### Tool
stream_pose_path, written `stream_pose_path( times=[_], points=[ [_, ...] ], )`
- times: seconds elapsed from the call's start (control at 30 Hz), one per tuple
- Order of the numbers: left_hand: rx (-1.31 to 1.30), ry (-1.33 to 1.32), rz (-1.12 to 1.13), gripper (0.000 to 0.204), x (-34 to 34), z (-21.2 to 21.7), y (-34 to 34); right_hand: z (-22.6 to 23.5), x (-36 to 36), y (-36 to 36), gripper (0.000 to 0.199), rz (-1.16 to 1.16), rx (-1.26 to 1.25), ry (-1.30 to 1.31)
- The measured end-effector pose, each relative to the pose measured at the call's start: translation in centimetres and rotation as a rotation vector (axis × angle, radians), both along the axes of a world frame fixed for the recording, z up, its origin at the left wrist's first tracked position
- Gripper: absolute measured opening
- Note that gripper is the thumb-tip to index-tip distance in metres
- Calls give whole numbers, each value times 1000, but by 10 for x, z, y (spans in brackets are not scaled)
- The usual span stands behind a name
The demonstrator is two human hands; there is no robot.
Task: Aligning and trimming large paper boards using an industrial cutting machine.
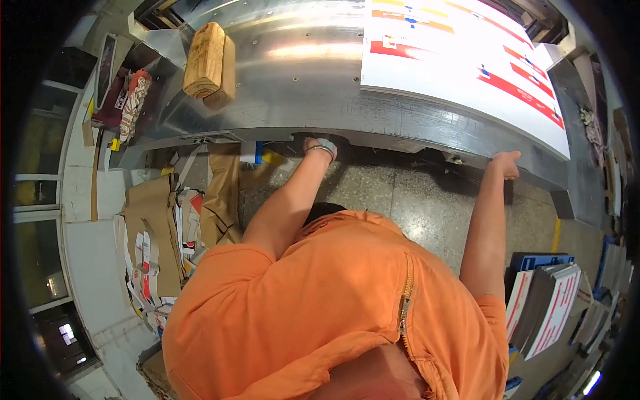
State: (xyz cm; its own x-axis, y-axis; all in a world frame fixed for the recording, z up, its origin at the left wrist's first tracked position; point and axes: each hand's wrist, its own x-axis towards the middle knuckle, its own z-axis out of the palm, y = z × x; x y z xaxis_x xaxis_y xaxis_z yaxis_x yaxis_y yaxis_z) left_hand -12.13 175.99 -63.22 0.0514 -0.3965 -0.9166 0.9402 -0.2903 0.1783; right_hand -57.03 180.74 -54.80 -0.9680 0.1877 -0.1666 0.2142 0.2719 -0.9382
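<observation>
1. Speckled floor (407,200) lies below both hands, with the metal table (293,110) running just above and beyond them.
2. Brown cardboard (150,217) stands to the left of the left hand (312,144), with printed scraps (191,217) tucked beside and between its sheets; whether it forms a box, I cannot tell.
3. Printed boards (557,303) stand below the right hand (508,164), next to a blue crate-like piece (543,259) whose inside is hidden.
4. Silvery and scuffed, the metal table has small round fastenings across its top and a thick front edge.
5. On it, a wood block (204,60) lies up and left of the left hand, and white printed sheets (427,70) with red and orange bands lie above the right hand.
6. The left hand reaches under the front edge, partly hidden; its grip I cannot tell.
7. The right hand is curled at that edge; whether it grips, I cannot tell.
</observation>
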Motion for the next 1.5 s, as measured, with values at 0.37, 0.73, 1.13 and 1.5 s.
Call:
stream_pose_path(
  times=[0.37, 0.73, 1.13, 1.5],
  points=[
    [4, 32, -34, 47, 7, -5, 5, 6, 6, 0, 73, -18, 46, 30],
    [-107, 16, -63, 40, 8, -22, -2, 9, 9, 5, 81, 54, 8, 0],
    [11, -42, -163, 43, 5, -18, -5, 8, 8, 8, 88, 101, 15, -29],
    [82, -55, -167, 42, 5, -17, -5, 6, 7, 8, 90, 109, -2, -29]
  ],
)
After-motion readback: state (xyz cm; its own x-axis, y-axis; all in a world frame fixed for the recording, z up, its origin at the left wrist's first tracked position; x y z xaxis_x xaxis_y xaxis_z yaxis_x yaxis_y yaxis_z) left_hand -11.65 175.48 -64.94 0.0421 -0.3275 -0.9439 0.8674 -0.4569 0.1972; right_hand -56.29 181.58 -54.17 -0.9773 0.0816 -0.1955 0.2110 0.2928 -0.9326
